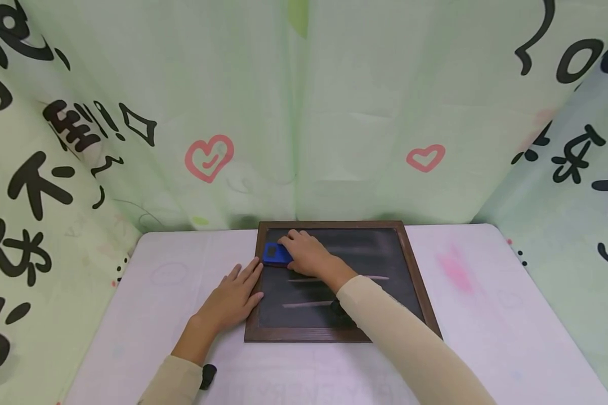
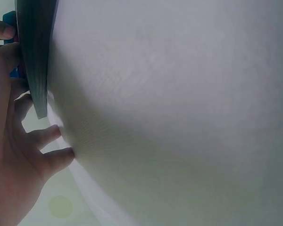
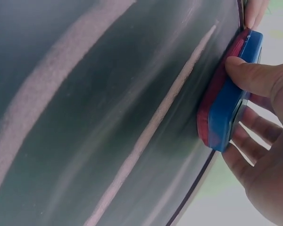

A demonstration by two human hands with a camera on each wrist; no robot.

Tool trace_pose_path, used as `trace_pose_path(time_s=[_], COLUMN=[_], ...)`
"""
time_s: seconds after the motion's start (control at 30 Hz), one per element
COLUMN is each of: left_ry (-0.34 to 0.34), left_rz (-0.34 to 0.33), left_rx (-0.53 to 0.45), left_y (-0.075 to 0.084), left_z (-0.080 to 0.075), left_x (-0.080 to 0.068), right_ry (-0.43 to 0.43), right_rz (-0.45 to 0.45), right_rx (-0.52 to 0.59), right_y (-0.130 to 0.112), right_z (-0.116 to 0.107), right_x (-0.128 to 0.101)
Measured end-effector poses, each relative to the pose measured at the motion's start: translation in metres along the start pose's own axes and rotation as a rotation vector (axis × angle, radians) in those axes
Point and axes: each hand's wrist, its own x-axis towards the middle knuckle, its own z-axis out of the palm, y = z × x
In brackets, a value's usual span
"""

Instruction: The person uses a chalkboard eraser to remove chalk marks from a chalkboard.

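Sleeves come first, cream-coloured, running up from the bottom edge to my two hands. Just beside my left cuff a small black thing (image 1: 208, 376) lies on the worktop (image 1: 486, 315); I cannot tell what it is. My left hand (image 1: 232, 299) lies flat on the worktop with its fingers (image 1: 246, 274) straight and slightly spread, their tips touching the left side of the board's frame (image 1: 252, 315). My right hand (image 1: 308, 254) reaches across the board (image 1: 365, 259), and my forearm hides part of its lower half, along with a dark thing under the sleeve that I cannot make out. My right fingers (image 3: 254, 75) are curled round the eraser (image 1: 276, 254), thumb on one long side and the others on the far side, pressing its red face against the dark surface at the board's upper left corner. Two pale chalk lines (image 1: 304, 305) cross the board below my hand, and the surface above them is smeared grey. A pink smudge (image 1: 456, 270) marks the worktop to the right of the board, well apart from both hands. Pale green curtains (image 1: 334, 112) printed with black characters and pink hearts close in the worktop at the back and on both sides.
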Motion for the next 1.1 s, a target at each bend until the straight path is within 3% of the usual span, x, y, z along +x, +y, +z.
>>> trace_pose_path(time_s=[0.3,0.57,1.1], left_ry=[-0.002,-0.005,0.002], left_rz=[-0.004,0.000,0.006], left_rx=[-0.012,-0.017,-0.010], left_y=[0.002,0.003,0.001], left_z=[-0.002,-0.002,0.000], left_x=[0.000,-0.001,0.000], right_ry=[-0.001,-0.017,0.062], right_rz=[-0.011,0.016,0.077], right_rx=[0.006,0.063,0.105], right_y=[0.018,0.056,0.126], right_z=[0.000,-0.004,-0.011], right_x=[-0.012,-0.033,-0.081])
